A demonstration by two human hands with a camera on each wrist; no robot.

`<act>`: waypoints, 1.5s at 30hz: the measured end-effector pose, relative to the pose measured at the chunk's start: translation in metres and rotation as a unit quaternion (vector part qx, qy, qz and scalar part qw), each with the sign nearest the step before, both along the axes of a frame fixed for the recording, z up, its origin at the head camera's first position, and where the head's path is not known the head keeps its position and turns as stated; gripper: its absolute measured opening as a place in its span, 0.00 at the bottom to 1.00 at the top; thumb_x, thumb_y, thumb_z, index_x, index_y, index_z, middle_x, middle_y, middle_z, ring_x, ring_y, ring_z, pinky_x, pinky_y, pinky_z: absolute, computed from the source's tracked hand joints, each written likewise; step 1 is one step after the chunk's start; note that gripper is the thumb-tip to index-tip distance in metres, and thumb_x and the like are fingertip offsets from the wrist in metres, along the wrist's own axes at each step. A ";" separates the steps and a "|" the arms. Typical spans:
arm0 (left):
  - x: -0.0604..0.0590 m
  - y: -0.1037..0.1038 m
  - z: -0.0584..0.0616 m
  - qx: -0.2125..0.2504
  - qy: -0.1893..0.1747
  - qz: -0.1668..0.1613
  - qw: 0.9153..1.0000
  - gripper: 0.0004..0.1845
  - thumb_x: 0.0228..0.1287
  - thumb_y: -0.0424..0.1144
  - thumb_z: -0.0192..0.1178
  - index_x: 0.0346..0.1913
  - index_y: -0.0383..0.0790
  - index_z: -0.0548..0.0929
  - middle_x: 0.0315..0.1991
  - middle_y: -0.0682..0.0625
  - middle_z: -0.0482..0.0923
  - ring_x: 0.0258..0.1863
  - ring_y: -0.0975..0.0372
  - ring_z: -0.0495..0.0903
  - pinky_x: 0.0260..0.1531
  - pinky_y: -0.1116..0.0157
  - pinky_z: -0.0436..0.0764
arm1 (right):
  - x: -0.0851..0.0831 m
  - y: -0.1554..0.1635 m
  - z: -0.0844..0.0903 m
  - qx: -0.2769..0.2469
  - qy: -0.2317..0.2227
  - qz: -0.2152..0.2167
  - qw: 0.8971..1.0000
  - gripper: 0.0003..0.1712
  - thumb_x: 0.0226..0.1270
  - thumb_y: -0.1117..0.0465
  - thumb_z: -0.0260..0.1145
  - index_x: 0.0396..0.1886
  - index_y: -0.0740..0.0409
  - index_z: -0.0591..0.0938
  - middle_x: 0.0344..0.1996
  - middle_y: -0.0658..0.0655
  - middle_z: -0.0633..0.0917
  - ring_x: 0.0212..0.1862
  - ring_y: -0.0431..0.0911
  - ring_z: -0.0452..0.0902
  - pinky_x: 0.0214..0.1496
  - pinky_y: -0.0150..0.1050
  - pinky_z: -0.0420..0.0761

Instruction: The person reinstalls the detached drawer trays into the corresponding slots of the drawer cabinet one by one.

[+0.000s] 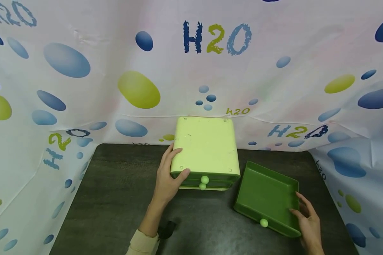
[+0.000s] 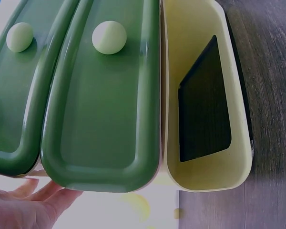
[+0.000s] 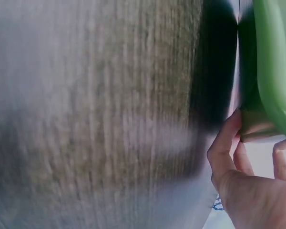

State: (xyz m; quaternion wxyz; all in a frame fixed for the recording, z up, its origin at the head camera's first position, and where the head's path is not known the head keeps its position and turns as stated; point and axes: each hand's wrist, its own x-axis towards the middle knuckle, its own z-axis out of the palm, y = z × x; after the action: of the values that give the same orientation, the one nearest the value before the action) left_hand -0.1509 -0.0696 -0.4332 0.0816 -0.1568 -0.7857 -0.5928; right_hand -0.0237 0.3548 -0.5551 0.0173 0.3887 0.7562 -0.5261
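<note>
A pale yellow drawer cabinet [image 1: 205, 147] stands at the back middle of the dark table. My left hand [image 1: 173, 166] grips its front left corner, thumb on the top edge. Two green drawers with round knobs [image 1: 204, 180] sit in it. In the left wrist view these drawer fronts [image 2: 105, 109] fill the frame beside an empty slot [image 2: 205, 100], with my left hand [image 2: 28, 202] under the cabinet's side. A third green drawer [image 1: 268, 194] lies out on the table to the right. My right hand [image 1: 298, 206] holds its near right corner. The right wrist view is blurred, with my right hand [image 3: 250, 143] pinching the drawer's edge [image 3: 274, 71].
The dark wood-grain table [image 1: 115, 198] is walled on three sides by a white cloth [image 1: 83, 88] printed with blue and green drops. A small black object [image 1: 167, 228] lies by my left wrist.
</note>
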 end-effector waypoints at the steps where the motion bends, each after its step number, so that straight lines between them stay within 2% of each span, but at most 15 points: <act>1: 0.000 0.000 -0.001 0.001 0.001 -0.001 1.000 0.33 0.61 0.31 0.66 0.69 0.33 0.69 0.75 0.32 0.51 0.73 0.40 0.55 0.61 0.36 0.64 | 0.001 0.000 0.000 0.001 -0.002 -0.001 1.000 0.39 0.75 0.67 0.57 0.78 0.31 0.60 0.67 0.61 0.65 0.36 0.26 0.72 0.36 0.40 0.85; 5: -0.004 -0.001 -0.016 0.005 0.001 -0.005 1.000 0.33 0.62 0.32 0.67 0.70 0.37 0.69 0.77 0.36 0.50 0.74 0.42 0.54 0.61 0.36 0.64 | 0.006 0.001 0.001 -0.009 -0.005 -0.012 1.000 0.39 0.75 0.67 0.57 0.77 0.30 0.60 0.71 0.60 0.62 0.41 0.29 0.69 0.38 0.38 0.84; 9: -0.010 -0.005 -0.038 0.003 -0.001 0.000 1.000 0.35 0.62 0.35 0.68 0.72 0.49 0.69 0.78 0.46 0.50 0.75 0.50 0.54 0.63 0.39 0.65 | 0.011 0.000 0.001 -0.013 0.000 -0.007 1.000 0.39 0.75 0.67 0.57 0.77 0.30 0.60 0.71 0.58 0.61 0.43 0.29 0.69 0.39 0.37 0.84; 12: -0.012 -0.008 -0.044 0.003 0.004 0.000 1.000 0.35 0.63 0.38 0.68 0.72 0.55 0.69 0.78 0.49 0.50 0.75 0.53 0.54 0.63 0.42 0.66 | 0.015 -0.002 0.000 -0.001 0.005 0.004 1.000 0.39 0.76 0.66 0.56 0.78 0.31 0.59 0.71 0.58 0.61 0.44 0.29 0.69 0.39 0.38 0.84; 18: -0.010 -0.007 -0.042 0.012 0.008 -0.003 1.000 0.36 0.61 0.35 0.69 0.72 0.49 0.69 0.78 0.47 0.50 0.76 0.50 0.54 0.63 0.40 0.65 | 0.024 -0.007 0.000 0.015 0.019 0.040 0.999 0.37 0.77 0.63 0.57 0.78 0.33 0.58 0.74 0.59 0.59 0.52 0.34 0.68 0.39 0.40 0.85; 19: -0.009 -0.006 -0.036 0.014 0.008 -0.003 1.000 0.35 0.61 0.33 0.69 0.72 0.46 0.69 0.78 0.44 0.50 0.75 0.48 0.54 0.63 0.39 0.65 | 0.026 -0.007 0.001 0.017 0.023 0.052 0.998 0.36 0.78 0.62 0.57 0.79 0.34 0.58 0.75 0.58 0.58 0.56 0.39 0.69 0.39 0.39 0.85; 24: 0.000 -0.001 -0.008 0.011 0.001 -0.005 1.000 0.34 0.60 0.29 0.67 0.70 0.34 0.70 0.76 0.36 0.51 0.74 0.42 0.55 0.61 0.38 0.66 | 0.032 -0.010 0.002 -0.025 0.043 0.086 0.995 0.37 0.78 0.59 0.56 0.80 0.35 0.55 0.77 0.68 0.50 0.51 0.33 0.76 0.39 0.45 0.86; 26: -0.002 -0.001 -0.014 0.011 0.000 -0.005 1.000 0.34 0.60 0.30 0.67 0.70 0.36 0.70 0.77 0.39 0.51 0.74 0.43 0.55 0.61 0.39 0.66 | 0.033 -0.012 0.002 -0.039 0.047 0.085 0.995 0.37 0.78 0.58 0.57 0.80 0.35 0.55 0.75 0.72 0.51 0.41 0.21 0.71 0.38 0.48 0.86; 29: -0.007 -0.004 -0.032 0.014 0.003 -0.002 1.000 0.36 0.60 0.31 0.69 0.71 0.42 0.69 0.78 0.44 0.50 0.75 0.46 0.55 0.61 0.39 0.67 | 0.032 -0.013 0.000 -0.038 0.052 0.088 0.994 0.36 0.78 0.56 0.57 0.80 0.35 0.55 0.75 0.69 0.53 0.42 0.22 0.71 0.38 0.47 0.86; 31: -0.010 -0.007 -0.043 0.017 0.005 0.000 1.000 0.36 0.60 0.32 0.69 0.72 0.47 0.69 0.78 0.48 0.49 0.75 0.49 0.55 0.62 0.40 0.67 | 0.030 -0.014 -0.001 -0.033 0.054 0.094 0.994 0.36 0.78 0.54 0.57 0.80 0.35 0.55 0.75 0.67 0.53 0.47 0.25 0.70 0.39 0.45 0.86; 34: -0.010 -0.010 -0.046 0.019 0.008 0.002 1.000 0.36 0.61 0.36 0.70 0.72 0.53 0.70 0.78 0.52 0.49 0.75 0.52 0.55 0.61 0.42 0.68 | 0.028 -0.014 -0.001 -0.035 0.050 0.104 0.993 0.35 0.79 0.53 0.55 0.80 0.35 0.54 0.78 0.60 0.48 0.64 0.43 0.68 0.47 0.50 0.84; 36: -0.011 -0.011 -0.046 0.020 0.010 0.001 1.000 0.35 0.62 0.38 0.69 0.72 0.56 0.69 0.78 0.52 0.50 0.75 0.54 0.55 0.62 0.42 0.68 | 0.028 -0.014 -0.001 -0.029 0.047 0.115 0.992 0.36 0.80 0.52 0.54 0.80 0.36 0.52 0.80 0.57 0.44 0.74 0.56 0.54 0.56 0.57 0.78; 38: -0.011 -0.011 -0.046 0.020 0.011 -0.001 1.000 0.35 0.63 0.40 0.69 0.72 0.57 0.69 0.78 0.51 0.50 0.75 0.54 0.55 0.62 0.42 0.68 | 0.028 -0.014 -0.001 -0.027 0.044 0.124 0.991 0.36 0.80 0.51 0.54 0.81 0.36 0.51 0.80 0.54 0.41 0.76 0.66 0.41 0.60 0.62 0.73; 40: -0.011 -0.011 -0.045 0.022 0.012 -0.003 1.000 0.34 0.64 0.41 0.68 0.72 0.57 0.69 0.78 0.49 0.50 0.75 0.54 0.55 0.62 0.41 0.67 | 0.028 -0.015 0.000 -0.031 0.046 0.129 0.990 0.36 0.80 0.51 0.54 0.81 0.37 0.51 0.80 0.53 0.40 0.76 0.68 0.37 0.60 0.58 0.74; 45: -0.012 -0.010 -0.045 0.020 0.008 -0.008 1.000 0.34 0.64 0.42 0.68 0.72 0.56 0.68 0.78 0.47 0.50 0.75 0.52 0.54 0.61 0.40 0.67 | 0.029 -0.018 0.000 -0.068 0.055 0.106 0.991 0.36 0.79 0.52 0.55 0.80 0.35 0.52 0.80 0.50 0.40 0.77 0.64 0.39 0.45 0.36 0.83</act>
State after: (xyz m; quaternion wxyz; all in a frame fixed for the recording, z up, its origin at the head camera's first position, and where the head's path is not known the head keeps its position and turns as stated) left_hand -0.1627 -0.0801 -0.4786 0.0867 -0.1664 -0.7717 -0.6077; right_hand 0.0056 0.3363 -0.5551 0.0573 0.2745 0.7557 -0.5919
